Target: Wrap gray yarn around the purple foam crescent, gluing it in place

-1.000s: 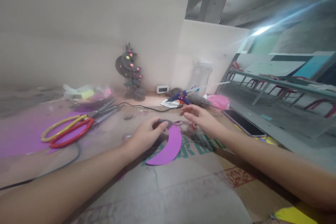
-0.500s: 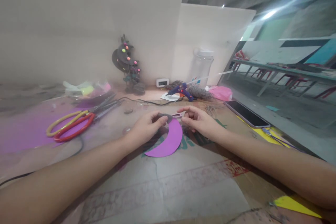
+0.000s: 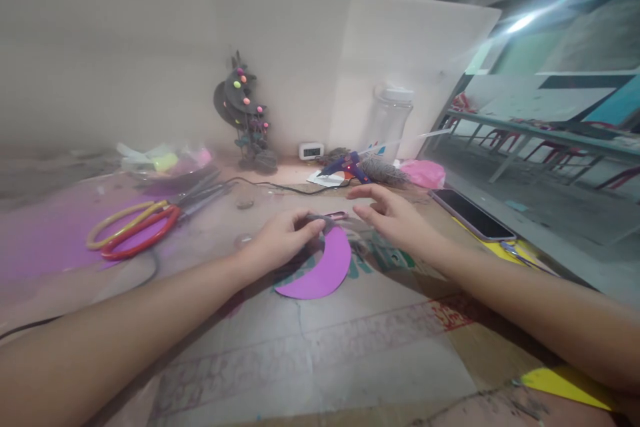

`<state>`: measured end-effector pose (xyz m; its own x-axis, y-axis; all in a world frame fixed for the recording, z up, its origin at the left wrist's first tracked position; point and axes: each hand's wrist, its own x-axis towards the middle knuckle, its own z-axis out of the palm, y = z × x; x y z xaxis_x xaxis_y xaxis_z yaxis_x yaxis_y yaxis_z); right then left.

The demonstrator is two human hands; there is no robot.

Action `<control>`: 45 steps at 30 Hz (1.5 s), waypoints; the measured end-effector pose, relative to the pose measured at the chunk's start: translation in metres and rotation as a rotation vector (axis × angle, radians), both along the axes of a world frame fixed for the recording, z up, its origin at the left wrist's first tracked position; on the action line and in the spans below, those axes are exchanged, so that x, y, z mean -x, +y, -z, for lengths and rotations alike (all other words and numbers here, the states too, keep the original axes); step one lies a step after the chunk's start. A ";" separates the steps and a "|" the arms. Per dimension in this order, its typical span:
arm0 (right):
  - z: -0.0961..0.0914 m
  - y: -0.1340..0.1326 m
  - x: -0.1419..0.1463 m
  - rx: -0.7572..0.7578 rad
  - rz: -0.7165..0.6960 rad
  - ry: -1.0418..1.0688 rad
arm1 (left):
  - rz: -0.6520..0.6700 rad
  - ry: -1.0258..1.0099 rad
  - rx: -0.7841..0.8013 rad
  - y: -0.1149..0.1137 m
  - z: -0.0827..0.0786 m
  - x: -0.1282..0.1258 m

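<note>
My left hand [image 3: 285,237] is closed, thumb and fingers pinching the upper end of a purple crescent-shaped cutout [image 3: 327,270]. Something grey shows at the pinched end, partly hidden by my fingers. From that end a small pinkish loop [image 3: 337,215], like a clip, points to the right. My right hand [image 3: 395,217] hovers just right of the loop with thumb and forefinger apart, and nothing shows between them. Behind it a blue glue gun [image 3: 353,165] rests on the table, its clear glue stick [image 3: 425,137] sticking out at the back.
Large scissors [image 3: 145,230] with red and yellow handles lie at left, near a black cable [image 3: 280,185]. At the back stand a decorated grey moon ornament [image 3: 245,107], a small digital clock [image 3: 311,151] and a clear bottle [image 3: 390,120]. A phone [image 3: 473,213] lies at right.
My right hand has drawn away from the loop, up and to the right, with its fingers parting. My left hand still grips the crescent in nearly the same place.
</note>
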<state>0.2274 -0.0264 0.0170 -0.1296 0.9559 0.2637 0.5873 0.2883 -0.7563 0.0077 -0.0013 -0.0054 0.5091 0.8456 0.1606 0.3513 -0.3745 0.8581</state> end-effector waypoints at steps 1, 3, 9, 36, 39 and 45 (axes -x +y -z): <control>-0.002 -0.002 0.002 0.099 -0.033 0.111 | 0.002 -0.003 -0.003 0.000 0.001 0.000; -0.005 -0.006 0.006 0.305 -0.123 0.333 | 0.007 -0.010 -0.015 0.001 0.003 0.000; -0.021 -0.027 0.015 0.511 -0.208 0.578 | 0.028 -0.038 -0.026 0.003 0.007 0.001; 0.010 -0.009 0.004 -0.346 -0.138 -0.258 | 0.083 -0.005 -0.005 0.003 0.007 0.001; 0.010 -0.008 0.006 -0.317 -0.111 -0.217 | 0.104 0.006 0.011 0.002 0.007 0.002; 0.011 -0.007 0.009 -0.169 -0.059 -0.115 | 0.133 0.002 -0.007 0.002 0.008 0.003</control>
<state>0.2181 -0.0335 0.0064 -0.2225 0.8893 0.3995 0.6453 0.4415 -0.6234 0.0050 0.0006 -0.0129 0.6168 0.7696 0.1649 0.3002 -0.4236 0.8546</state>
